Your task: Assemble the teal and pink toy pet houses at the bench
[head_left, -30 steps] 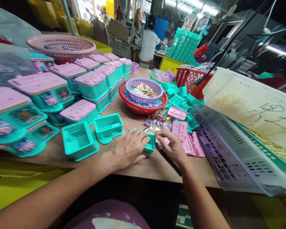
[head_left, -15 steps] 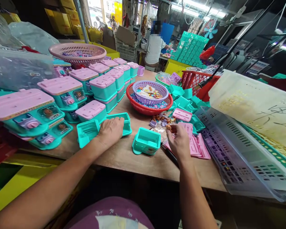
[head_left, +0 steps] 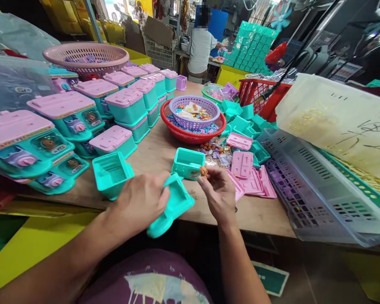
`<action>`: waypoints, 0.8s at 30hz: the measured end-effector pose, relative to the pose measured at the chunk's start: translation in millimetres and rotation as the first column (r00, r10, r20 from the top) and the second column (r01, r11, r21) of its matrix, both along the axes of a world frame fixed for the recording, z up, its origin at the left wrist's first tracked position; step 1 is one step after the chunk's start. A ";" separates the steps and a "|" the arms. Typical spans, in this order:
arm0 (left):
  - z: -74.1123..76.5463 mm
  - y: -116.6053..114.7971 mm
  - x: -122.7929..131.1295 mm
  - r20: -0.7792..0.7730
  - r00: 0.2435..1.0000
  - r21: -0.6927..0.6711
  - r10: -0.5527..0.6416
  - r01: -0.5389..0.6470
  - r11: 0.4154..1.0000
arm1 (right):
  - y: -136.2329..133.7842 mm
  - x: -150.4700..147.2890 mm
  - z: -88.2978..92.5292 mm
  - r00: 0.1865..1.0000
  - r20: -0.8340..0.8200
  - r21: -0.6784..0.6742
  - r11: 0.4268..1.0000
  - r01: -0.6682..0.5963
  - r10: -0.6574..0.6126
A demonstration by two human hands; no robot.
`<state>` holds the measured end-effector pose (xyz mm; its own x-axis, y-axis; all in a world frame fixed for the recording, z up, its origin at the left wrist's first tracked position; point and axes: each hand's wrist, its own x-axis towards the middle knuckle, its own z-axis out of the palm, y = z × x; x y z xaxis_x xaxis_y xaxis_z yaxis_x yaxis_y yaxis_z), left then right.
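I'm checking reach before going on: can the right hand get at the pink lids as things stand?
Probably yes: the pink lids lie close beside the right hand, and nothing visible covers the top ones, though that hand holds a small brown figure.

Over there, well beyond the fingers (head_left: 206, 189), I see a person (head_left: 199, 50) near a blue panel (head_left: 219, 30); farther right of those fingers, blurred, perhaps a fan (head_left: 280, 19).

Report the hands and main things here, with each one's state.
Left hand: gripping tilted teal box
Right hand: pinching small brown figure
Teal box beyond the hands: upright, open
Teal box left of left hand: open
Pink-lidded boxes: lids on, many stacked
Loose pink lids: piled
Purple basket: nested in red basket
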<state>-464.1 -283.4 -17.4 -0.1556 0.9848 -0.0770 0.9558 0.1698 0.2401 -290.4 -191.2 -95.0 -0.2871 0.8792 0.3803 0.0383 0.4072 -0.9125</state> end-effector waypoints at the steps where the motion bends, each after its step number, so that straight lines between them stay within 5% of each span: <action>1: -5.2 1.1 4.8 -0.012 1.000 -0.031 -0.019 0.019 0.999 | -11.0 4.7 2.9 0.999 0.011 -0.012 0.999 -0.030 0.030; 4: -17.1 9.8 13.0 -0.015 0.999 -0.080 -0.048 0.046 0.996 | -42.4 14.3 4.2 0.976 0.208 0.089 0.992 -0.090 0.070; 8: -25.3 17.9 13.0 0.069 0.995 -0.083 -0.075 0.080 0.993 | -59.1 11.0 -2.8 0.868 0.486 0.309 0.949 -0.060 -0.103; 12: -29.0 18.9 11.1 0.180 0.978 -0.070 -0.104 0.118 0.991 | -58.1 6.5 -3.4 0.811 0.529 0.388 0.921 0.030 -0.250; 24: -40.4 29.1 0.7 0.357 0.924 -0.002 -0.135 0.146 0.989 | -50.5 -5.2 -14.8 0.721 0.588 0.479 0.876 0.056 -0.367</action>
<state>-463.4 -254.3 -57.8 0.0269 0.9912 -0.1300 0.8232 0.0518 0.5655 -295.6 -241.7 -109.8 -0.4209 0.7569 0.5000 0.6808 0.6278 -0.3772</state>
